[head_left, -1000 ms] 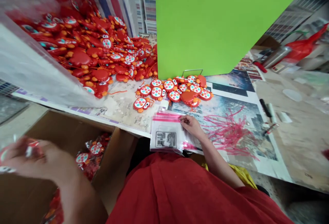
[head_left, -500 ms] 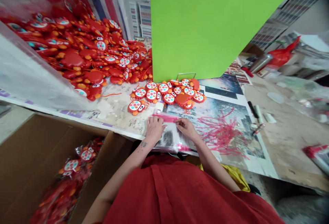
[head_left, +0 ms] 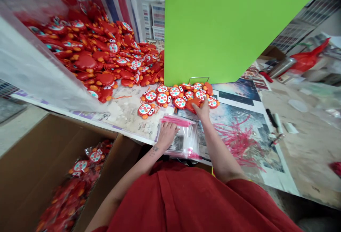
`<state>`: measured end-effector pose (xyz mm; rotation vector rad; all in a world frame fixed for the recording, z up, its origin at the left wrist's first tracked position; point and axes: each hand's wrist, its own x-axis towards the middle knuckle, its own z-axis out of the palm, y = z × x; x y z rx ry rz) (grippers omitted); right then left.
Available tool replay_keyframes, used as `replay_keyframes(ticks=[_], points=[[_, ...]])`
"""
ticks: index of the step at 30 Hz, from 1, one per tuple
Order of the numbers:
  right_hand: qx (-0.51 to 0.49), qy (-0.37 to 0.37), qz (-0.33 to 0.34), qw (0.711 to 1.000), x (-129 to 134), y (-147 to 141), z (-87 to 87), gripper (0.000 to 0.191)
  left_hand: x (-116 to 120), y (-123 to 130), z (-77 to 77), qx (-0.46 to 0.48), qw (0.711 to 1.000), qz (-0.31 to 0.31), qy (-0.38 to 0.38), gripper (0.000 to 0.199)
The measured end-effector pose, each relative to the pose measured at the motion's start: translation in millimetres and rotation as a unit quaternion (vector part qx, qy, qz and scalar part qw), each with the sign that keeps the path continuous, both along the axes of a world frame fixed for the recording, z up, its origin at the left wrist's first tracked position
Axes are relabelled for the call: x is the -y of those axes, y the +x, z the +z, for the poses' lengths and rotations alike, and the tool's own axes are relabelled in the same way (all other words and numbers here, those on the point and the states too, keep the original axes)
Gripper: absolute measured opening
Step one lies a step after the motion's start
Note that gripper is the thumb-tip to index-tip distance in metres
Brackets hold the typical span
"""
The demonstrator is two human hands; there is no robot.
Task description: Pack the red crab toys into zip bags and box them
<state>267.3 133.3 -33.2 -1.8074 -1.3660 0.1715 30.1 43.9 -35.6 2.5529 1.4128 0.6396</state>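
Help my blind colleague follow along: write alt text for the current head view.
A person's left hand rests on pink-topped clear bags while the right hand touches a red toy among several on a worktable. More toys spill from a striped sack at left; bagged toys lie in a cardboard box.

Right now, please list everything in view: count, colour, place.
Sack: one, whitish, back left
Heaped toys: many, red, at sack mouth
Panel: one, green, centre back
Toy group: about twelve, red, before panel
Bags: several, clear and pink, front edge
Strips: many, pink, right of bags
Carton: one, brown, lower left
Bagged toys: several, red, in carton
Baskets: several, white, behind
Table: one, pale, centre
Clutter: uncounted, mixed colours, far right
Shirt: one, red, bottom
Left hand: one, bare, on bags
Right hand: one, bare, at toy group
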Motion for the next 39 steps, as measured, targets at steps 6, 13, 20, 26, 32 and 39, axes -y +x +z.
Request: replay_keyframes(ticks=[6,13,20,26,32,39], points=[[0.070,0.006,0.141,0.988,32.4,-30.2,2.5,0.069,1.0,-1.2,10.3,0.051,0.997,0.002,-0.057,0.016],[-0.057,-0.022,0.129,0.990,57.3,-25.8,-11.7,0.045,0.5,-1.4,13.3,0.065,0.995,0.001,-0.079,0.033],[-0.225,-0.007,0.170,0.959,72.5,-15.0,17.8,0.053,0.3,-2.2,9.8,0.057,0.996,-0.014,-0.062,0.025],[-0.287,-0.042,0.277,0.916,69.7,-23.4,31.8,0.045,-1.4,-2.5,5.1,0.030,0.998,0.006,-0.049,0.014],[-0.215,-0.093,0.328,0.915,48.0,-33.8,31.4,0.033,0.0,-1.4,0.9,0.045,0.999,0.008,-0.018,0.012],[-0.111,-0.161,0.476,0.858,31.0,-73.7,35.7,0.030,4.2,-1.6,6.9,0.128,0.992,-0.003,0.013,0.009]])
